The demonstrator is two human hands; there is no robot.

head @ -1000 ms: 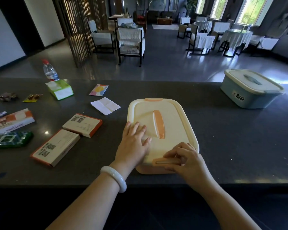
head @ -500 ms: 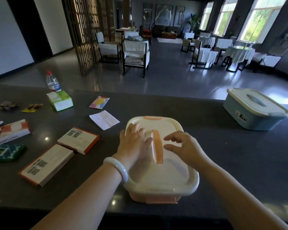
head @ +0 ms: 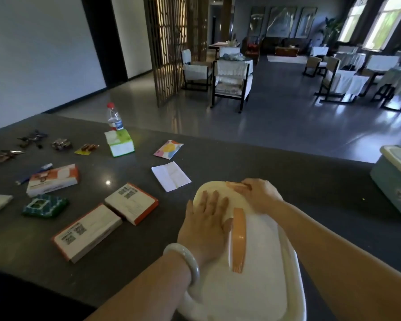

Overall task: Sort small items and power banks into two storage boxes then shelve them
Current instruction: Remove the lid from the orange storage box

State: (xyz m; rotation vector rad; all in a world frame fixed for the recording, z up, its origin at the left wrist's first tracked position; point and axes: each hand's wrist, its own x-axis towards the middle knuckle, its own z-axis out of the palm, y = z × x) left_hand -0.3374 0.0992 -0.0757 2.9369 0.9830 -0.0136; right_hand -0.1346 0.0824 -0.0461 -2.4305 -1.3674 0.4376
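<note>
**Both hands on cream box lid**

Cream plastic storage box (head: 252, 286), rounded corners, smooth lid, orange handle (head: 238, 239) down the middle, sits on dark speckled bench (head: 322, 198). Left hand (head: 206, 224) lies flat, fingers (head: 214, 201) straight, pressing the lid just left of the handle. Right hand (head: 259, 195) curls over the far orange latch (head: 235, 185), gripping it. Two flat orange-edged power bank boxes (head: 131, 202) lie left of the left fingers.
</note>
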